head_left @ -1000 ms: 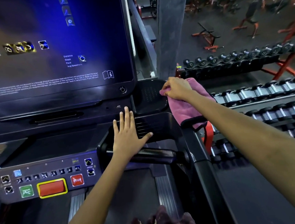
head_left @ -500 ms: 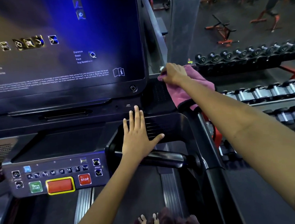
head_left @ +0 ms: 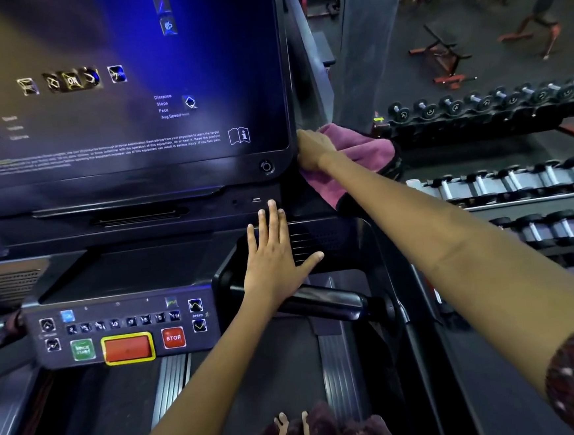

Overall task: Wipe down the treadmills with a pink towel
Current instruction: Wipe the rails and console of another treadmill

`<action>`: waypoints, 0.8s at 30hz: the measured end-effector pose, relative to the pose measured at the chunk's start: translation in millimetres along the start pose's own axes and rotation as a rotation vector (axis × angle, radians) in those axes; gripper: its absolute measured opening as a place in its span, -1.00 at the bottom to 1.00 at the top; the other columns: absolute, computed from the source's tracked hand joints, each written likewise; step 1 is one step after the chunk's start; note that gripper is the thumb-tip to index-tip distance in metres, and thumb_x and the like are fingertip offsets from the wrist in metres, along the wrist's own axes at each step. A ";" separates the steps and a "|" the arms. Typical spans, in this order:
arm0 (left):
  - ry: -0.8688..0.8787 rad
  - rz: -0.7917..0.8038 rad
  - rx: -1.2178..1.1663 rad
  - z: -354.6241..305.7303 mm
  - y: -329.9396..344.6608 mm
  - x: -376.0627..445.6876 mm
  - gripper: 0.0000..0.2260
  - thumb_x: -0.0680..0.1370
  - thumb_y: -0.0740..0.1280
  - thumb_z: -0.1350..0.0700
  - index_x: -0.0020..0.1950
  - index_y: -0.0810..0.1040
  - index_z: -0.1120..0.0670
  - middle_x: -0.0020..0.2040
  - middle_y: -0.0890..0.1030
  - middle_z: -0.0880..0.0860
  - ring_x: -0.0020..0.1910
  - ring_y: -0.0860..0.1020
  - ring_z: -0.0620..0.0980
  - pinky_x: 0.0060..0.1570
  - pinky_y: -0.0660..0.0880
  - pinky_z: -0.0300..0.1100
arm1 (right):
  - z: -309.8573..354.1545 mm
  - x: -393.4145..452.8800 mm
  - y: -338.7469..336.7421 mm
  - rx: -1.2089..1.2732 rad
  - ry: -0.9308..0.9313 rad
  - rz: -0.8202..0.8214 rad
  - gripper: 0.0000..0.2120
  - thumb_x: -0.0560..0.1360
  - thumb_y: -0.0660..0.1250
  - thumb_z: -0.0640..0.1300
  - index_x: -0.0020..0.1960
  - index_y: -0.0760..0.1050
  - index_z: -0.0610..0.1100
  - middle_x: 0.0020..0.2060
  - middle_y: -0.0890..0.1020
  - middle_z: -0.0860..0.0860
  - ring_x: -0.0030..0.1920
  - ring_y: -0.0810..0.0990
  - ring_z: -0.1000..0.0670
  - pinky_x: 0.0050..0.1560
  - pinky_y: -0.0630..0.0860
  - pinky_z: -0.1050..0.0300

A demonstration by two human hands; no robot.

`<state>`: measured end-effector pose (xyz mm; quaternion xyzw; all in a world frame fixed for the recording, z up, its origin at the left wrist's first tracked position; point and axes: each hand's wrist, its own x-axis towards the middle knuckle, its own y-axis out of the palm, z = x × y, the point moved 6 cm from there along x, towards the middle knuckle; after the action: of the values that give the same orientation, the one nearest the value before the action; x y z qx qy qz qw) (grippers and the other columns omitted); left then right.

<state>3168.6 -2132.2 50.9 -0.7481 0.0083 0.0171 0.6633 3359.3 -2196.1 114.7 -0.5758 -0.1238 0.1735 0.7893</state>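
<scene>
Dumbbell racks (head_left: 502,179) lined the gym beyond the treadmill console (head_left: 136,236). Pink towel (head_left: 353,157) lay under the right hand (head_left: 312,148), fingers bunched on it, beside the screen's (head_left: 114,93) right edge; left hand (head_left: 275,256) rested flat, fingers straight, nearer.

Right hand (head_left: 313,151) fingers hidden behind screen (head_left: 114,93) edge.

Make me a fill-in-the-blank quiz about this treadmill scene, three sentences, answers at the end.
1. The right hand presses a ____ towel against the screen's right edge.
2. The left hand lies ____ on the console, holding nothing.
3. The small red button right of the yellow-framed one reads ____.

Answers: pink; flat; STOP
</scene>
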 end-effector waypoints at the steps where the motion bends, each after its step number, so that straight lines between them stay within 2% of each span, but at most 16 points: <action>1: -0.001 -0.001 0.000 0.1 0.0 0.0 -0.11 0.49 -0.04 -0.41 0.52 -0.25 0.20 0.50 -0.37 0.11 0.49 -0.33 0.06 0.44 -0.29 0.03 | 1.9 -2.3 1.2 -0.006 -0.002 0.006 -0.74 0.50 0.24 -0.20 0.18 0.48 -0.20 0.16 0.57 -0.15 0.18 0.53 -0.16 0.08 0.41 0.03; 5: -0.003 -0.007 0.003 1.0 -0.2 0.3 -0.12 0.49 0.00 -0.40 0.52 -0.23 0.19 0.50 -0.35 0.11 0.50 -0.31 0.07 0.45 -0.26 0.04 | 3.1 -16.2 4.8 0.005 -0.024 0.021 -0.67 0.48 0.29 -0.12 0.22 0.44 -0.18 0.18 0.57 -0.12 0.21 0.51 -0.14 0.12 0.42 0.04; 9: -0.009 -0.021 0.015 1.4 -0.4 0.8 -0.11 0.48 0.02 -0.40 0.53 -0.19 0.19 0.52 -0.31 0.12 0.51 -0.26 0.08 0.46 -0.23 0.06 | -0.5 -33.8 12.5 0.064 -0.093 0.013 -0.69 0.46 0.29 -0.10 0.19 0.49 -0.11 0.12 0.61 -0.04 0.13 0.56 -0.09 0.07 0.47 0.07; 11: -0.006 -0.031 0.011 0.8 -0.9 0.4 -0.11 0.48 0.04 -0.39 0.53 -0.17 0.19 0.53 -0.29 0.11 0.51 -0.24 0.07 0.46 -0.21 0.07 | -1.2 -46.3 17.3 0.048 -0.144 0.051 -0.72 0.45 0.30 -0.09 0.15 0.55 -0.06 0.11 0.61 0.01 0.08 0.58 -0.05 0.01 0.49 0.10; 14: -0.004 -0.049 -0.009 1.7 -2.0 -0.1 -0.12 0.49 0.08 -0.37 0.53 -0.15 0.19 0.53 -0.27 0.10 0.52 -0.21 0.06 0.46 -0.20 0.07 | -2.7 -66.0 21.6 0.045 -0.225 0.151 -0.75 0.45 0.37 0.01 0.10 0.61 0.00 0.08 0.56 0.05 0.07 0.55 0.00 0.00 0.39 0.19; 16: 0.000 -0.050 -0.015 2.1 -2.8 -0.6 -0.13 0.49 0.10 -0.36 0.53 -0.14 0.19 0.53 -0.27 0.09 0.52 -0.20 0.06 0.45 -0.21 0.07 | -8.2 -79.4 19.6 -0.069 -0.297 0.168 -0.72 0.47 0.35 0.04 0.17 0.58 0.07 0.11 0.52 0.00 0.11 0.48 -0.03 0.08 0.34 0.14; 18: 0.002 -0.039 -0.021 2.7 -2.4 -0.1 -0.14 0.49 0.09 -0.35 0.53 -0.15 0.19 0.53 -0.28 0.09 0.52 -0.21 0.06 0.45 -0.21 0.07 | -21.6 -92.9 13.1 -0.255 -0.305 0.153 -0.66 0.48 0.29 0.15 0.24 0.49 0.19 0.21 0.44 -0.02 0.19 0.38 -0.08 0.19 0.33 -0.07; 20: 0.002 -0.032 -0.023 3.1 -2.6 0.1 -0.14 0.50 0.09 -0.35 0.53 -0.17 0.18 0.53 -0.29 0.09 0.52 -0.22 0.06 0.45 -0.22 0.08 | -40.3 -106.9 9.5 -0.341 -0.265 0.173 -0.61 0.49 0.24 0.19 0.31 0.40 0.26 0.30 0.35 -0.03 0.25 0.32 -0.11 0.23 0.29 -0.22; 22: 0.005 -0.034 -0.017 2.1 -2.4 0.1 -0.14 0.51 0.08 -0.35 0.53 -0.17 0.19 0.53 -0.29 0.09 0.52 -0.22 0.06 0.46 -0.21 0.08 | -57.5 -121.5 8.4 -0.365 -0.252 0.164 -0.58 0.51 0.20 0.19 0.37 0.30 0.28 0.30 0.31 -0.06 0.23 0.34 -0.12 0.21 0.30 -0.20; 24: 0.007 -0.036 -0.013 2.6 -1.5 -0.3 -0.15 0.51 0.07 -0.34 0.53 -0.18 0.19 0.53 -0.30 0.09 0.52 -0.22 0.07 0.46 -0.21 0.08 | -68.6 -135.8 7.3 -0.345 -0.249 0.110 -0.56 0.52 0.20 0.16 0.39 0.29 0.23 0.22 0.35 -0.09 0.15 0.41 -0.11 0.15 0.37 -0.11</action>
<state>3168.3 -2129.4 52.0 -0.7524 -0.0030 0.0024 0.6587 3262.0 -2310.0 87.3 -0.6823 -0.2166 0.2623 0.6471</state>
